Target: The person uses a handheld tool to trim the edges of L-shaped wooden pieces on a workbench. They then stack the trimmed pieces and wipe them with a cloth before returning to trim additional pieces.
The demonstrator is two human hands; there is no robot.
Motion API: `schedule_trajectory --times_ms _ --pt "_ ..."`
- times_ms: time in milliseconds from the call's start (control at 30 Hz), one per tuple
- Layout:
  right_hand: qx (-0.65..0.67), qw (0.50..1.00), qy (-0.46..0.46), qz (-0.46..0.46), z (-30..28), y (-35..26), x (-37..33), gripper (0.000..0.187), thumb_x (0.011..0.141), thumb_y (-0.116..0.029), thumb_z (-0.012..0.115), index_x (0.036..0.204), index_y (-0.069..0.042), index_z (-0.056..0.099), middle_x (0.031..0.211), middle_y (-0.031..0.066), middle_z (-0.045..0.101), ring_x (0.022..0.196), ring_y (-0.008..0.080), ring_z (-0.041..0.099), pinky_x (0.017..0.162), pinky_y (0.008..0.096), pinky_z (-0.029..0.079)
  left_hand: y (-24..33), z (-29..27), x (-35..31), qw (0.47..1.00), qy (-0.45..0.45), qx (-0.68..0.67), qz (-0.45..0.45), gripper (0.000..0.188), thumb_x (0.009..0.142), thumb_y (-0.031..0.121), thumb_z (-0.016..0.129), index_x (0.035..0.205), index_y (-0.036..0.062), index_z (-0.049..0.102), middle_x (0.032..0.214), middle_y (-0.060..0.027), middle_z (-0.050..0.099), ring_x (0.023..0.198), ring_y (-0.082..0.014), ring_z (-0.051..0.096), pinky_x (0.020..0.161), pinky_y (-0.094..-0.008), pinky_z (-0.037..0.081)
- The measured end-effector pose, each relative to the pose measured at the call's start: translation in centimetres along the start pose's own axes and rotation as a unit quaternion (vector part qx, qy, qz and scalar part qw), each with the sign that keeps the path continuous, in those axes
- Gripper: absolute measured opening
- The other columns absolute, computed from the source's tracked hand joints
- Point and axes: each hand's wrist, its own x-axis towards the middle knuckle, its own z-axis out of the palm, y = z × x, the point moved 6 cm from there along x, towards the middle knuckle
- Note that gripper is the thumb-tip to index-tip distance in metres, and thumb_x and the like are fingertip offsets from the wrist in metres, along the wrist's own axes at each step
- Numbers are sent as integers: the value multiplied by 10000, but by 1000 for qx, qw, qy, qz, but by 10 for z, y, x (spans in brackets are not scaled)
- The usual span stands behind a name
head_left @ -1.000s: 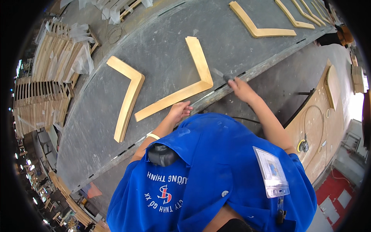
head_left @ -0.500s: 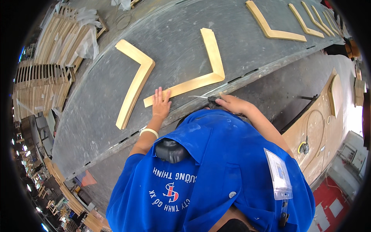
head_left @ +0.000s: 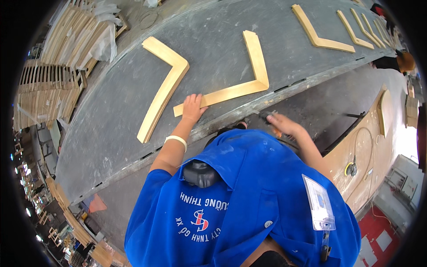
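Observation:
My left hand (head_left: 193,107) lies across the near left arm of an L-shaped wooden piece (head_left: 231,92), its fingers bent over the far edge and its thumb at the near side. That piece rests flat on a grey tabletop (head_left: 213,58). My right hand (head_left: 284,125), off the table's near edge, is closed round a dark hand tool (head_left: 265,115) with a thin, pale tip. Motion blurs the tool, so its exact kind is unclear. Left of the held piece lies a second angled wooden piece (head_left: 164,98), touched by neither hand.
More angled wooden pieces (head_left: 318,40) lie in a row toward the far right. Stacked wooden frames with plastic wrap (head_left: 49,98) stand beyond the table's left. At right, a plywood surface (head_left: 362,147) bears a yellow-and-black disc tool (head_left: 351,169). Another person (head_left: 402,61) is at the far right.
My right hand has drawn rightward, away from the wooden piece, with the tool. The left hand's fingers have gone from spread flat to bent over the wood. The view has shifted slightly.

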Motion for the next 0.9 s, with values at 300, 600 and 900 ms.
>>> schedule_trajectory --times_ms 300,600,900 --pt "157 950 269 -1 -43 49 -33 471 968 -486 392 944 -24 480 631 67 555 493 157 551 432 291 439 45 8 49 994 -63 -10 89 506 703 394 736 963 32 497 967 -154 532 908 -332 545 774 -416 456" --pt "253 945 207 25 4 95 -55 568 945 -574 352 1120 -62 527 896 112 654 831 214 642 608 334 530 1 -62 4 999 -2 -30 29 541 698 381 748 1019 17 509 995 -175 574 891 -361 585 752 -432 476" --pt "159 981 112 -16 48 60 -4 493 965 -513 355 1105 -63 501 896 102 630 814 188 627 496 333 518 -115 -125 -58 981 95 23 -167 529 709 354 754 1038 6 530 1003 -164 587 937 -356 580 795 -437 477"
